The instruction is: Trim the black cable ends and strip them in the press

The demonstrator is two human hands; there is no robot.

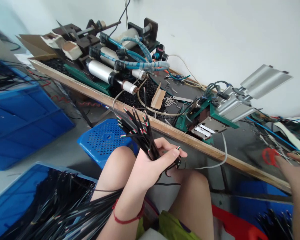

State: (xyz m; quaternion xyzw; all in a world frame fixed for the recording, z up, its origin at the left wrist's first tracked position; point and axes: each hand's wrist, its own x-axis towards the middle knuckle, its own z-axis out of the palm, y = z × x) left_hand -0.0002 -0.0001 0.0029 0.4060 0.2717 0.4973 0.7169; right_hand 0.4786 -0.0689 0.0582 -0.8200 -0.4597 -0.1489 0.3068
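Note:
My left hand is closed around a bundle of black cables above my lap. Many of the cable ends fan out up and left and show short red, green and white wire tips. One cable tip sticks out at my thumb and forefinger. The long cable lengths trail down and left beneath my forearm. At the right edge, my right hand reaches over the bench beside a red-handled tool, which looks like scissors. Blur and the frame edge hide whether its fingers grip the tool.
A wood-edged bench crosses in front, bearing a pneumatic machine and a smaller green-framed one. Black scraps litter it. A blue stool stands below. Blue crates are at left; one lower-left crate holds black cables.

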